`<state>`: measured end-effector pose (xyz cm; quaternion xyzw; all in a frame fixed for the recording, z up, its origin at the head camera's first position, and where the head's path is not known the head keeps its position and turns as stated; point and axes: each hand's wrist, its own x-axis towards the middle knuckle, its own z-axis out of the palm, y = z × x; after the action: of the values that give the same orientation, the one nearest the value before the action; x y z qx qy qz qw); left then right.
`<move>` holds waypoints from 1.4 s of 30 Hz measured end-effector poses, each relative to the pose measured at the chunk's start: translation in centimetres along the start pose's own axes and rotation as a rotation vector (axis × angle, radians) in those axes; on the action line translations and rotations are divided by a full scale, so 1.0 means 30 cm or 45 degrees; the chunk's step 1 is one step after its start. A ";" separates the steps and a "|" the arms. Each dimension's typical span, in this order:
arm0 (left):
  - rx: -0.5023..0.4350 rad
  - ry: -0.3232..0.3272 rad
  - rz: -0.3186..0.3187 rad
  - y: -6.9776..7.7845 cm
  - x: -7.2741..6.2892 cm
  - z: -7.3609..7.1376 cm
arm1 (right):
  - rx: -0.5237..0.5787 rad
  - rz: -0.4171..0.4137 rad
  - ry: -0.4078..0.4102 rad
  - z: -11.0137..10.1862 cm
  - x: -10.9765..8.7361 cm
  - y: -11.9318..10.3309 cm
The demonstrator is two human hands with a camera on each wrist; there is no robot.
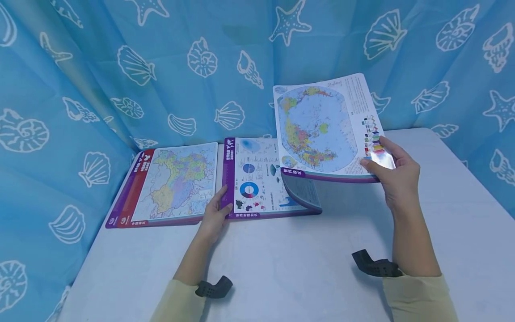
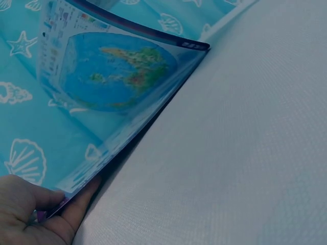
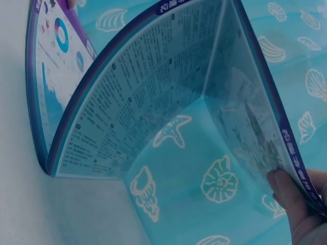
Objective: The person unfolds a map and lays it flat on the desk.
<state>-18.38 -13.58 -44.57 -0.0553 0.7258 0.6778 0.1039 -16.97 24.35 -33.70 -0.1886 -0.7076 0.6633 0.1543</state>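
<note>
A purple-edged fold-out world map lies partly spread at the table's middle, its left panel showing charts. My left hand pinches that panel's left edge, the thumb on top and fingers beneath, as the left wrist view shows. Raised on the right is another panel with a colourful world map, tilted and clear of the table. My right hand grips its lower right edge between thumb and fingers. Between them, a text-covered panel curves upward in the right wrist view, joining the raised panel at a crease.
Left of the fold-out, a red-edged China map lies over a purple-edged map on the white table. A blue curtain with white shells and starfish hangs behind and along the left side. Black wrist mounts stick out near both sleeves.
</note>
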 end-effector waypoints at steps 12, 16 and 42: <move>0.056 0.007 -0.036 -0.006 0.005 0.000 | 0.118 0.018 0.168 -0.021 0.001 -0.009; 0.056 0.012 -0.054 -0.007 0.005 0.002 | 0.111 0.068 0.176 -0.045 0.006 -0.022; 0.081 0.010 -0.044 -0.008 0.004 0.001 | 0.696 -0.179 0.582 -0.137 0.065 -0.010</move>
<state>-18.42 -13.56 -44.84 -0.0672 0.7463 0.6522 0.1144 -16.77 28.87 -33.16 -0.2349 -0.4626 0.7563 0.3985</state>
